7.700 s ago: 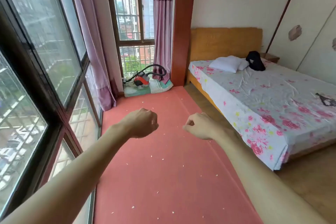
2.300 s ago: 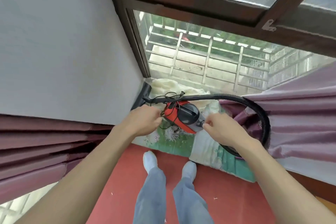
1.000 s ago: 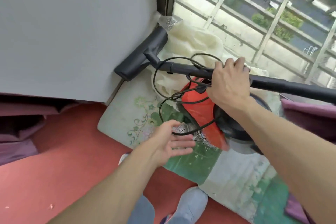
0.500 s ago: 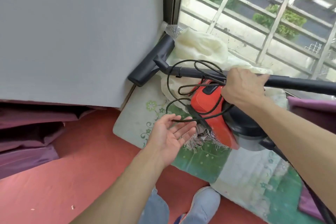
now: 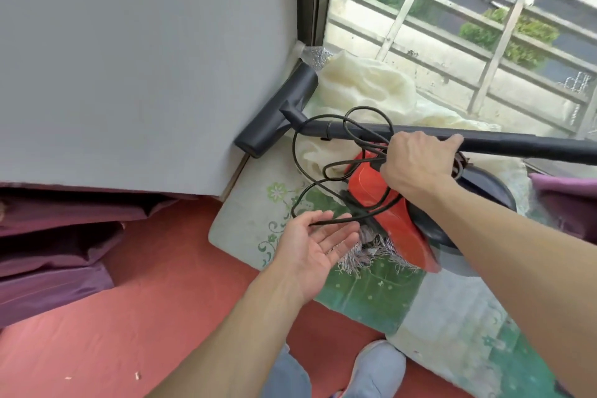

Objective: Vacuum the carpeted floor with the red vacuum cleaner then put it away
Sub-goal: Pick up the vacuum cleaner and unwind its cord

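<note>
We see glossy red plastic on the vacuum cleaner [image 5: 399, 237], with matt black plastic on its wand [image 5: 523, 145] and floor head [image 5: 274, 119]. Beneath it we find soft printed cloth [image 5: 365, 297]. The red carpet [image 5: 145, 317] looks matt and fine-textured.

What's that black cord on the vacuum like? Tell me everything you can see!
The black cord is thin, looks rubbery and hangs in loose, tangled loops. It loops over the black tube and drapes across the red vacuum body. The right hand grips the tube where loops bunch. One strand lies across the fingers of the open, palm-up left hand.
</note>
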